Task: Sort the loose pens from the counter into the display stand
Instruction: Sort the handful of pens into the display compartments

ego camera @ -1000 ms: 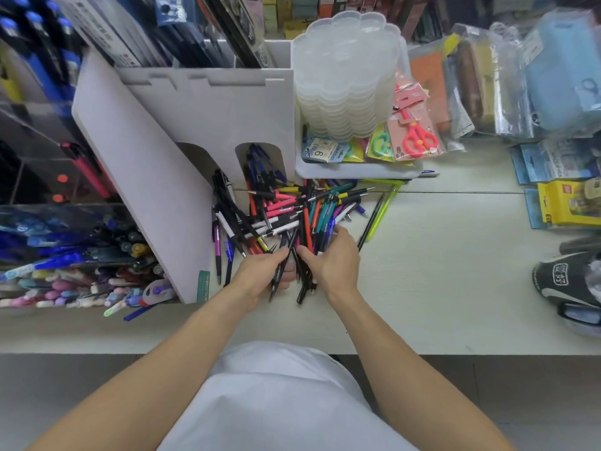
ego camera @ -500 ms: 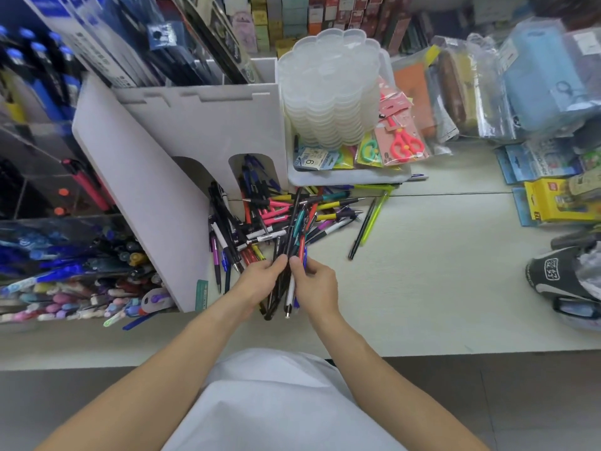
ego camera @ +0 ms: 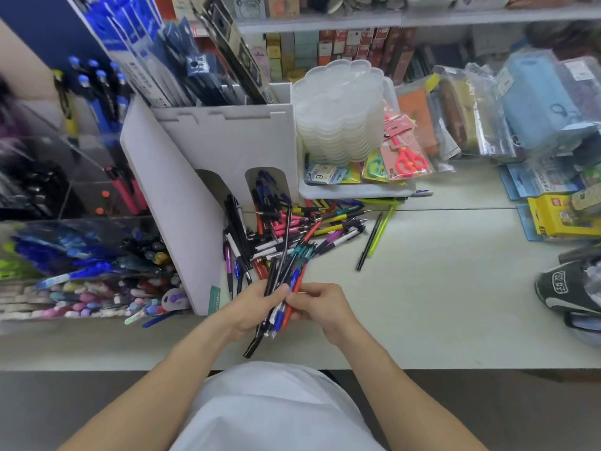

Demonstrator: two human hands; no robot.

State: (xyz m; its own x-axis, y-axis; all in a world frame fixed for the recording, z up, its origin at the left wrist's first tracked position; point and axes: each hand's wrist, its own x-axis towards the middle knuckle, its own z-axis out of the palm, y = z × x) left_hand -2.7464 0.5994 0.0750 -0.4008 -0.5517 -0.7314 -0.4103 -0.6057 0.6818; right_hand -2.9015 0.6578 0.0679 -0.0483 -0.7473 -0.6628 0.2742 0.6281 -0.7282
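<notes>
My left hand [ego camera: 250,309] and right hand [ego camera: 320,305] clasp a pen bundle [ego camera: 286,281]; light, stiff, slippery, I think; best held mid-barrel.

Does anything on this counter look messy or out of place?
Yes. A heap of pens lies jumbled on the counter at the foot of the white stand, pointing every way. Two more pens lie apart to its right. Both hands hold a bunch.

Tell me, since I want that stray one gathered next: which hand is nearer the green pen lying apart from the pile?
Right. The right hand is below and left of the green pen, across bare counter; the left hand sits farther left, on the far side of the pens both hands hold.
</notes>
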